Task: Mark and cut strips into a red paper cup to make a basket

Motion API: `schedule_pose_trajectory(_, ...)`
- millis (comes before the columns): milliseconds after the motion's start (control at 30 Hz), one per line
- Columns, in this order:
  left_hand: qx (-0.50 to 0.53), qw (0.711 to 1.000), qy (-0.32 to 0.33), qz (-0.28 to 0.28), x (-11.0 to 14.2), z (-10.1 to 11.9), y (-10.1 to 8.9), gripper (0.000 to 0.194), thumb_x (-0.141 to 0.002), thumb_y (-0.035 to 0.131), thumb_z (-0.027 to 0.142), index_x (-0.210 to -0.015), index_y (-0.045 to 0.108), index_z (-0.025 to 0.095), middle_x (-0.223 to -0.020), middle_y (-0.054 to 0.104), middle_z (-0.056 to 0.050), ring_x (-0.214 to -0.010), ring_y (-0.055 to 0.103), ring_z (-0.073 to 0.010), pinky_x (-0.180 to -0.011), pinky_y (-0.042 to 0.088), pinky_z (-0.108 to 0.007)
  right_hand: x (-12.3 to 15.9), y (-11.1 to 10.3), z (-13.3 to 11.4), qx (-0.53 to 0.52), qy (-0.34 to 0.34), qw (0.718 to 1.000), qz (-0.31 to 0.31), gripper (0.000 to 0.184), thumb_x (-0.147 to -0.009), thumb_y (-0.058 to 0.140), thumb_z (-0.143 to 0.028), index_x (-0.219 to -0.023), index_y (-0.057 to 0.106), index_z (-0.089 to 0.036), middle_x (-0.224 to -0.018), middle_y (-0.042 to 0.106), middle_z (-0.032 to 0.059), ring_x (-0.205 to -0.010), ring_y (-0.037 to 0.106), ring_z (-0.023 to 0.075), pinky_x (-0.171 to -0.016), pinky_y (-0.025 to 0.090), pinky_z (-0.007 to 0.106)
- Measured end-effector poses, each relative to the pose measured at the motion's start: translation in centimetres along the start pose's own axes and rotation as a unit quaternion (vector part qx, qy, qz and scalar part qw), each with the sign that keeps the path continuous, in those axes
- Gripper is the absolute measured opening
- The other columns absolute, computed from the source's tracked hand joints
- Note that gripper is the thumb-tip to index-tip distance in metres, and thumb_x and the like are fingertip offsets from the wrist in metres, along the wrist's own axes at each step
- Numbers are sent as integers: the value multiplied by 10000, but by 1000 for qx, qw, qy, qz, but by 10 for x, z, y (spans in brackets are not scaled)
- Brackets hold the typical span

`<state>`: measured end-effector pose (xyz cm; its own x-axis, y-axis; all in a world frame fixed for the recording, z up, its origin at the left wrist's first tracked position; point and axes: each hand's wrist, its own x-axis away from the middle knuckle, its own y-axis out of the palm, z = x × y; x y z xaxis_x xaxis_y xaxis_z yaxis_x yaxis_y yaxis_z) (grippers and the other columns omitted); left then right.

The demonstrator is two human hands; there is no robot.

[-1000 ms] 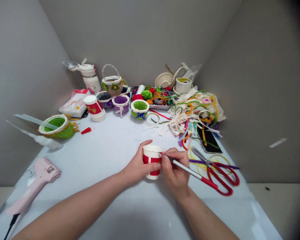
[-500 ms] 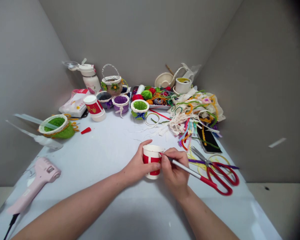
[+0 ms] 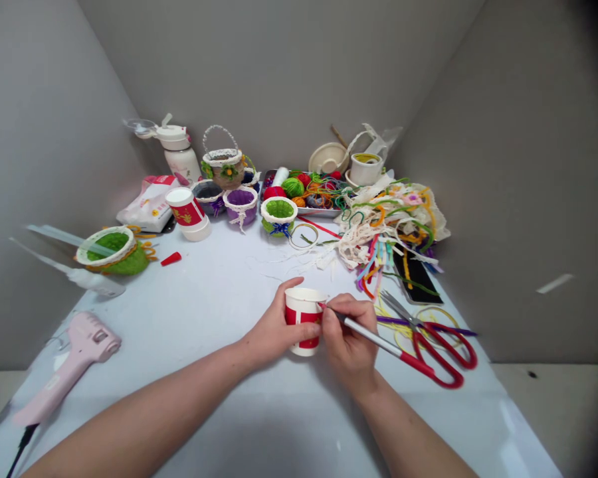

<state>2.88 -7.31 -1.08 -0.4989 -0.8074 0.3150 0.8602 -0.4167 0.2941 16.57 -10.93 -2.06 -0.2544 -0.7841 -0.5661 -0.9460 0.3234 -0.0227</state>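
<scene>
Lying out at 9 o'clock from the paper cup (image 3: 303, 317) is a pink glue gun (image 3: 80, 355), on the bench (image 3: 219, 292). Next, the left hand (image 3: 274, 332) has its grip wrapped round that cup, upright between both hands. The right hand (image 3: 351, 338) has its grip pinching a silver-and-red marker (image 3: 379, 340), tip near the rim, about 2 o'clock. Red-handled scissors (image 3: 414, 323): 3 o'clock.

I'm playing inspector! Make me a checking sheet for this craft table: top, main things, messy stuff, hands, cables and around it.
Surface: white tabletop, crowded at the back.
Job's things: paper cup, mouth up; marker pen, tip just below the cup's rim.
Clutter: scissors, phone, yarn scraps at right; hot glue gun at left.
Hands: left hand around the cup; right hand gripping the marker pen.
Cables: black cord at the hot glue gun's handle.
Surroundings: grey walls.
</scene>
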Motion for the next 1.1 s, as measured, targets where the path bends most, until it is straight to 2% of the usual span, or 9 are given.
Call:
schedule_pose_trajectory(800, 2, 1000, 0, -5, 0, -2, -1, 969, -656, 799, 212, -1448, 240, 230, -1090, 639, -59, -932, 619, -193, -862, 473, -345, 0, -1, 2, 8, 1, 1000, 2, 141, -903, 533, -111, -935, 482, -239, -752, 535, -23, -649, 533, 128, -585, 444, 272)
schedule_pose_trajectory(1100, 3, 1000, 1, -5, 0, -2, -1, 963, -656, 790, 193, -1446, 241, 226, -1078, 641, -53, -911, 618, -180, -846, 477, -331, 2, -1, 3, 8, 12, 1000, 11, 159, -893, 549, -100, -937, 491, -241, -761, 561, -22, -681, 565, 135, -631, 462, 288)
